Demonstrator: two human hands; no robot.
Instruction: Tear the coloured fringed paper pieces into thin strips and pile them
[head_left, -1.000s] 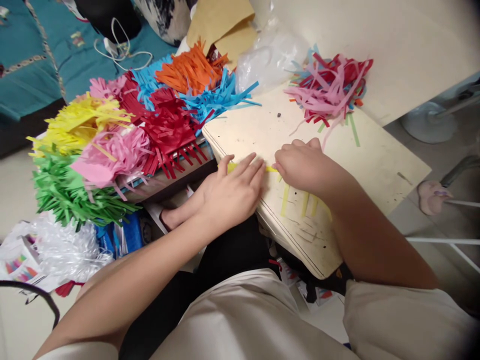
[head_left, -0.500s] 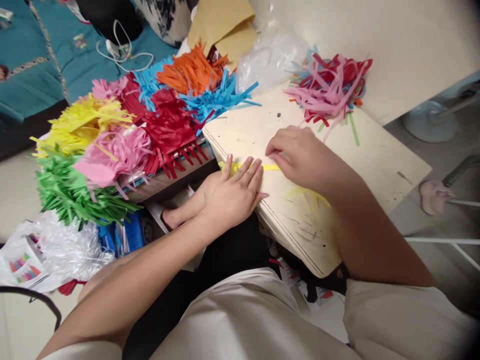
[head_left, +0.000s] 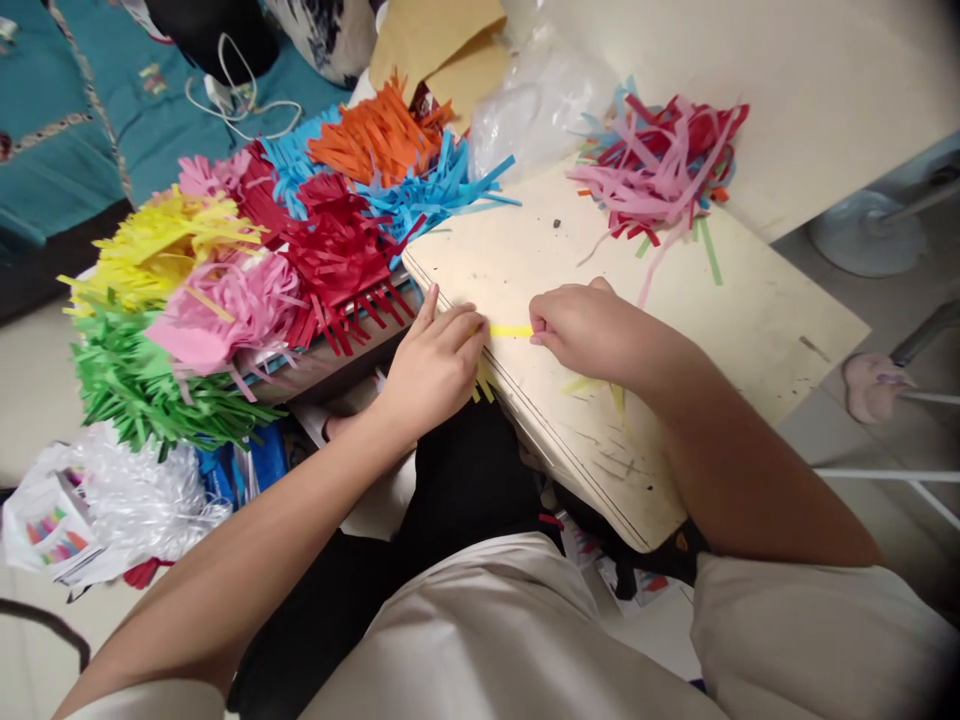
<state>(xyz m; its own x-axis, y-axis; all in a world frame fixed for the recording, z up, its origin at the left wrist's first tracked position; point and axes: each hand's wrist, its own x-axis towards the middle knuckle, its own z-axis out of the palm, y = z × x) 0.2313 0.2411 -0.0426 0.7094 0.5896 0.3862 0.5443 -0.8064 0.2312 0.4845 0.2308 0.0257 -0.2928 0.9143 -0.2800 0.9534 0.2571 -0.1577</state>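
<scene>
Fingers of left hand (head_left: 431, 365) and right hand (head_left: 585, 330) pinch yellow paper strip (head_left: 510, 330); white packet (head_left: 45, 530) print unreadable.

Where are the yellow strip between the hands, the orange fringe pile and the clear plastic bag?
yellow strip (head_left: 510, 330), head view, its bare middle.
orange fringe pile (head_left: 379, 135), head view, its centre.
plastic bag (head_left: 536, 100), head view, its crumpled middle.

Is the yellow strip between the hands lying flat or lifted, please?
Flat: yellow strip lies on the board, left hand and right hand at its ends.
</scene>
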